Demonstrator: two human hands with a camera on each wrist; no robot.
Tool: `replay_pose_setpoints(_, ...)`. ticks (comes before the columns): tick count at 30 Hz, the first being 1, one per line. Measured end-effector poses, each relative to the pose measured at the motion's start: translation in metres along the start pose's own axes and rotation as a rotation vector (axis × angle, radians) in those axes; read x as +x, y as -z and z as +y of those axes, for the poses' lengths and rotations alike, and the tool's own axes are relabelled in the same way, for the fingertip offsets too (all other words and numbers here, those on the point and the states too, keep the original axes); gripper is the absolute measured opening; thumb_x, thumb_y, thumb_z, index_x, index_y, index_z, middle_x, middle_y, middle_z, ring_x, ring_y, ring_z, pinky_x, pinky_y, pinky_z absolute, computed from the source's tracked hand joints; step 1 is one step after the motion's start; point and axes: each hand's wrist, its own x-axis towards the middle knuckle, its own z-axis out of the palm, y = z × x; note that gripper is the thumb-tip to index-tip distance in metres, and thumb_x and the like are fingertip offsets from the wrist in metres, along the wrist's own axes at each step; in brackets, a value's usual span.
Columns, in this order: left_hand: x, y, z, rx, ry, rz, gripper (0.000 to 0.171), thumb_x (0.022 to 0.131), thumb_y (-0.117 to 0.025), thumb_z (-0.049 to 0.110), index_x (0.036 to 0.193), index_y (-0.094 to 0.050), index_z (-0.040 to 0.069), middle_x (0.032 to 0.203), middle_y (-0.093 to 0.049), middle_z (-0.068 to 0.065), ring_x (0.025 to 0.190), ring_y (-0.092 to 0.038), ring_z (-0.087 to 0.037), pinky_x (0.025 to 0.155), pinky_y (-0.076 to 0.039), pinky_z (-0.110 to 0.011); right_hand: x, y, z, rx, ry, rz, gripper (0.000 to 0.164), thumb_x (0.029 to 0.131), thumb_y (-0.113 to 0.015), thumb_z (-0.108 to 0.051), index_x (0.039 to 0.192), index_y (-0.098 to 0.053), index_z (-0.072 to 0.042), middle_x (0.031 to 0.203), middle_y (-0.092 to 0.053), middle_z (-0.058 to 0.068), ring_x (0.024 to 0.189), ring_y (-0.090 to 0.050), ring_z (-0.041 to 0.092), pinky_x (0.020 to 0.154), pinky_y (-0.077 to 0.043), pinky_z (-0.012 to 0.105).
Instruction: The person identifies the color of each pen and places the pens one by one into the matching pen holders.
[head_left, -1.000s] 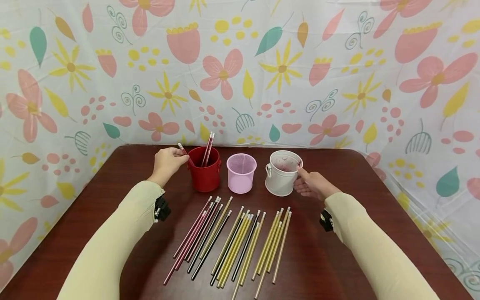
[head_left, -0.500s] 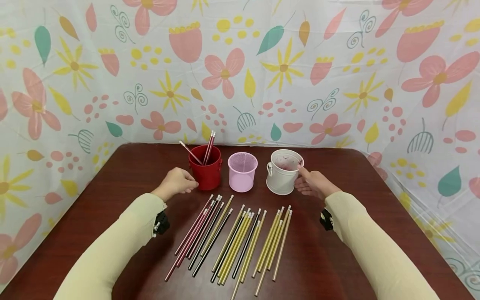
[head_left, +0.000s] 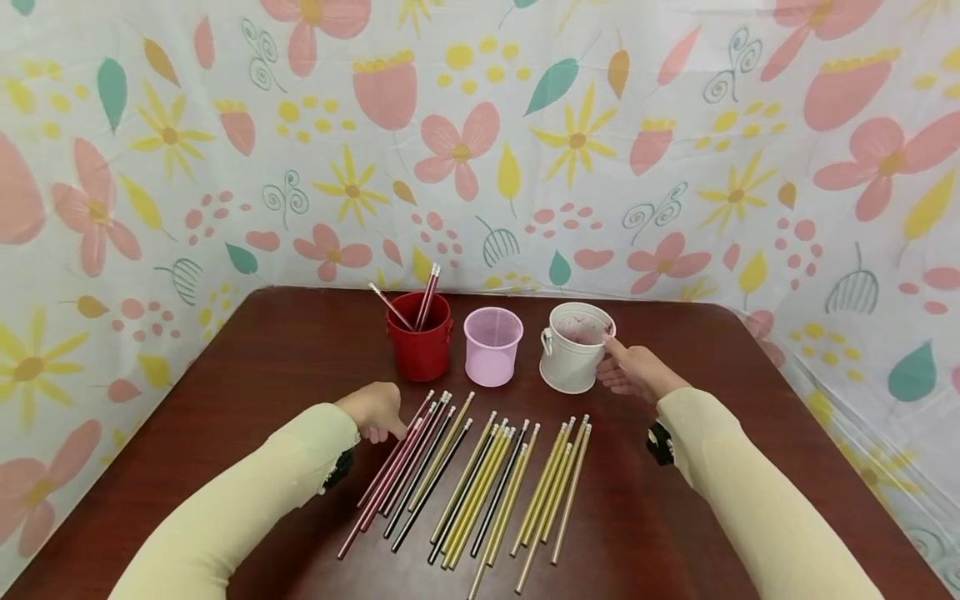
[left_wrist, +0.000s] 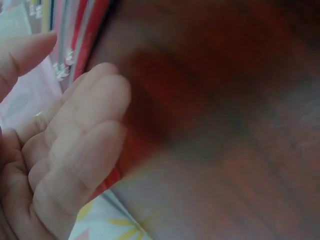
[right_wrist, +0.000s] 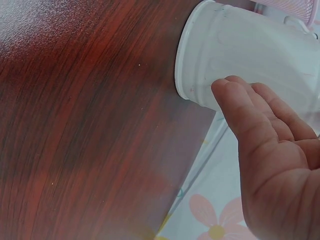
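Note:
In the head view my left hand point(head_left: 377, 410) is over the eraser ends of the dark red pencils point(head_left: 386, 475). Its thumb and fingers stand apart in the left wrist view, with nothing between them. Behind it stands a red bucket point(head_left: 422, 354) with three dark red pencils point(head_left: 429, 297) leaning inside. My right hand point(head_left: 637, 372) holds a white bucket point(head_left: 567, 367) at its right side, thumb at the rim. Its fingers point(right_wrist: 250, 107) lie along the outer wall in the right wrist view, where the thumb is hidden.
A pink mesh cup point(head_left: 491, 354) stands between the two buckets. Black pencils point(head_left: 431, 487) and gold pencils point(head_left: 480, 492) lie in rows on the dark wooden table point(head_left: 637, 517). A flowered cloth point(head_left: 480, 125) hangs behind the table's back edge.
My left hand has let go of a dark red pencil in the red bucket and come down toward the pencils on the table. The right hand stays at the white bucket.

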Motion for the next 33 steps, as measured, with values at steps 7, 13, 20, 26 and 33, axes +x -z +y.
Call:
replay_pose_setpoints(7,-0.055,0.020,0.058,0.041,0.059,0.084,0.019,0.080,-0.074,0.012,0.069,-0.065,0.000,0.062,-0.066,-0.009,0.054,-0.065,-0.020,0.048,-0.052,-0.029,0.000,0.001,-0.003,-0.003,-0.004,-0.002,0.078,0.102,-0.020,-0.048,0.127,-0.042,0.023,0.130,-0.048,0.036,0.120,-0.049,0.044,0.098,-0.044,0.048)
replay_pose_setpoints(13,-0.065,0.022,0.068,0.003,0.070,0.060,0.019,0.084,-0.071,0.013,0.070,-0.067,0.001,0.064,-0.066,-0.007,0.059,-0.066,-0.019,0.056,-0.055,-0.029,0.001,0.003,-0.006,-0.022,-0.012,0.002,0.079,0.102,-0.019,-0.048,0.128,-0.041,0.023,0.130,-0.048,0.036,0.119,-0.050,0.043,0.097,-0.045,0.046)
replay_pose_setpoints(20,-0.062,0.016,0.067,-0.026,0.091,0.051,0.018,0.080,-0.075,0.011,0.068,-0.066,0.001,0.061,-0.064,-0.008,0.055,-0.063,-0.018,0.055,-0.055,-0.031,0.000,0.001,-0.002,-0.022,-0.028,0.000,0.078,0.103,-0.020,-0.048,0.127,-0.042,0.023,0.130,-0.047,0.036,0.119,-0.051,0.043,0.095,-0.046,0.046)
replay_pose_setpoints(26,-0.057,0.012,0.065,-0.027,0.075,0.051,0.021,0.080,-0.076,0.011,0.064,-0.065,0.002,0.057,-0.063,-0.008,0.053,-0.063,-0.018,0.052,-0.055,-0.030,0.002,0.000,-0.001,-0.005,-0.022,-0.006,0.080,0.102,-0.020,-0.049,0.128,-0.041,0.024,0.130,-0.047,0.037,0.118,-0.052,0.043,0.095,-0.047,0.045)
replay_pose_setpoints(33,-0.058,0.022,0.061,-0.033,0.011,0.121,0.020,0.082,-0.075,0.010,0.067,-0.064,0.001,0.057,-0.062,-0.007,0.051,-0.063,-0.017,0.050,-0.054,-0.029,0.003,0.002,-0.001,0.000,-0.016,-0.013,0.079,0.102,-0.020,-0.048,0.126,-0.042,0.024,0.129,-0.048,0.037,0.115,-0.055,0.041,0.095,-0.047,0.044)
